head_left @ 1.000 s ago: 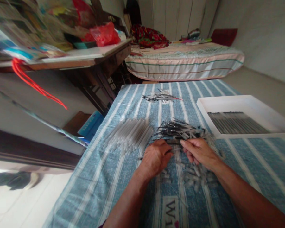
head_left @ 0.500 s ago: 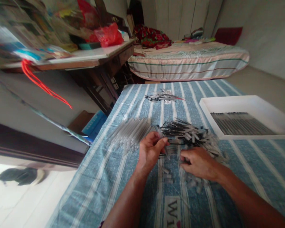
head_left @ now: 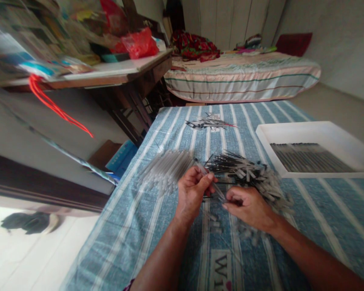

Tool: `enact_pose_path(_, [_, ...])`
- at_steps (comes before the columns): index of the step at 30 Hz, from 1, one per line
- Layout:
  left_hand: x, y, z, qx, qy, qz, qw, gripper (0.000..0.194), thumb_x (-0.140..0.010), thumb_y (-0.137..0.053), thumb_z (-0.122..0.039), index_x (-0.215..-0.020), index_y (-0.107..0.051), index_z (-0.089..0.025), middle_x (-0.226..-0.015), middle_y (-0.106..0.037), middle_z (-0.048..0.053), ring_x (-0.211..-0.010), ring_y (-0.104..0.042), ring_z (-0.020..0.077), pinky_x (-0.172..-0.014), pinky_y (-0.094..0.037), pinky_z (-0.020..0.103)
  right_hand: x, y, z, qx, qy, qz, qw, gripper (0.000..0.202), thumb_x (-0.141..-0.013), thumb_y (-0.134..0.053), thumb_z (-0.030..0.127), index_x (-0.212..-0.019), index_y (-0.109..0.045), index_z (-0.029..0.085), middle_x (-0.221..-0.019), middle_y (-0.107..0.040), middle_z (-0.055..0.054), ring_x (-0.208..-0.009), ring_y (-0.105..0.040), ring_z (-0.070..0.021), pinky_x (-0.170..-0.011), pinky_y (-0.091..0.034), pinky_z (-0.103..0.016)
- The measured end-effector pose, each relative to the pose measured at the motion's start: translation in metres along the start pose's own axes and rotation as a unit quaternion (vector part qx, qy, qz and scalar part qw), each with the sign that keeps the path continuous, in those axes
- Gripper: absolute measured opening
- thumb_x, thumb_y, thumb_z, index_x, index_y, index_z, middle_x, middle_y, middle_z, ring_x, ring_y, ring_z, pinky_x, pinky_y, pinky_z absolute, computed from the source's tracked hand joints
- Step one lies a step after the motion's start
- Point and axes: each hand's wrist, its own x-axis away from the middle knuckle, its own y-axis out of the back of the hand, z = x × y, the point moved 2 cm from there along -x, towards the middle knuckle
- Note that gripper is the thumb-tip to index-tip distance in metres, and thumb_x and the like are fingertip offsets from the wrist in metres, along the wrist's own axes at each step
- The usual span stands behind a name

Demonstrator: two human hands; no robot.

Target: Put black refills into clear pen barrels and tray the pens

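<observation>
My left hand [head_left: 192, 190] pinches a slim translucent pen barrel [head_left: 220, 192] between thumb and fingers, its lower end slanting toward my right hand [head_left: 248, 206]. The fingers of my right hand are drawn together at that end; whatever they hold is too small to make out. Left of my hands lies a neat stack of translucent pen barrels [head_left: 166, 169]. Behind my right hand, a heap of thin black-and-clear refills [head_left: 230, 161] merges with a pile of short grey-white pieces [head_left: 269, 188]. More small translucent pieces [head_left: 250, 232] lie under my right wrist.
A white tray [head_left: 294, 127] with a row of finished-looking pens [head_left: 312, 157] stands at the right. Farther back lies a small pile of dark thin sticks [head_left: 210, 122]. A striped blue cloth [head_left: 145, 242] covers the table. A desk [head_left: 109, 79] and a bed [head_left: 242, 76] stand beyond.
The barrel in my left hand has tilted, its lower end swinging right. My right hand has moved slightly left, bringing its fingertips to that end.
</observation>
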Motion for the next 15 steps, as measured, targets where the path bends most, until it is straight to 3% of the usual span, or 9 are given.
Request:
enact_pose_path(10, [-0.0014, 0.0002, 0.0012, 0.008, -0.001, -0.028, 1.0, 0.021, -0.07, -0.069, -0.028, -0.081, -0.055, -0.015, -0.064, -0.065, -0.002, -0.041, -0.051, 0.0059, -0.038, -0.038, 0.016, 0.0003, 0.0011, 0.0021, -0.009, -0.004, -0.018, 1.0, 0.01, -0.073, -0.057, 0.026, -0.068, -0.054, 0.017, -0.051, -0.04, 0.006, -0.047, -0.034, -0.0073, -0.044, -0.026, -0.019])
enact_pose_path(15, [-0.0003, -0.0026, 0.0028, 0.004, 0.013, -0.017, 1.0, 0.02, -0.07, -0.068, -0.029, -0.078, -0.055, -0.015, -0.064, -0.065, -0.001, -0.041, -0.052, 0.0062, -0.038, -0.038, 0.016, 0.0005, 0.0024, 0.0019, 0.024, 0.034, -0.038, 0.998, 0.012, -0.076, -0.057, 0.028, -0.07, -0.056, 0.017, -0.053, -0.046, 0.005, -0.049, -0.039, -0.008, -0.047, -0.03, -0.019])
